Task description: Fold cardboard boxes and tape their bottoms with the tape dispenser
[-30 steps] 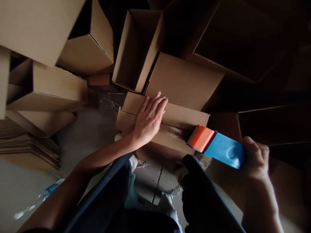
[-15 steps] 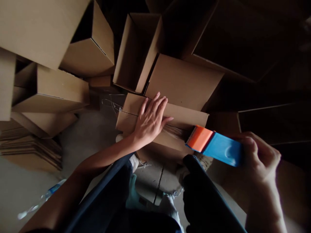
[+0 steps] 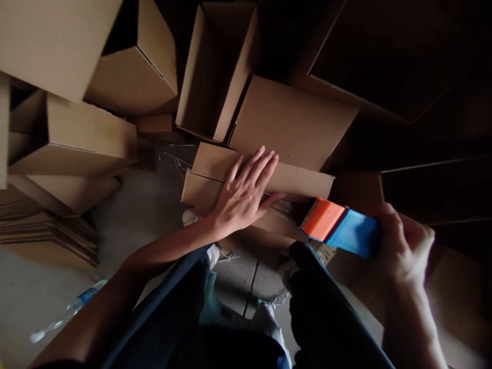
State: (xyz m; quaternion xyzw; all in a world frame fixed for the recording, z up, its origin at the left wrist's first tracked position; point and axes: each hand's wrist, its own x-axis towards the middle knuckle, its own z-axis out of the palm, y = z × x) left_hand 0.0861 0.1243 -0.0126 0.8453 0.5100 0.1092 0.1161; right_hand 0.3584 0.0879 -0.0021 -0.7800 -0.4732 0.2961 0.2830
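Mostly cardboard in view. Left hand (image 3: 246, 192) lies flat, fingers spread and loose, palm down on the closed top flaps of a small box (image 3: 292, 179) that sits on the floor between the person's knees; it grips nothing, just presses the flaps together. Right hand (image 3: 403, 241) is clamped around the handle of a tape gun (image 3: 340, 228), blue body, orange front end, with the orange end touching the right end of the box top along the seam between the flaps. A glossy strip of tape (image 3: 284, 207) runs from the thumb toward the orange end, though the light is poor, so its exact extent is hard to tell. Box contents not visible, flaps shut. Behind it, an open box (image 3: 215, 66) stands with its mouth toward the camera, and looks empty inside. Another box (image 3: 288, 120) touches the small box's far side, closed face showing. More boxes (image 3: 77, 133) are piled at left, some open-sided, interiors dark. Flat cardboard stack (image 3: 46, 230) lies on the floor (image 3: 138, 210) at left. Plastic bottle (image 3: 69, 312) lies on its side near the left forearm. Dark boxes at right, contents unreadable.
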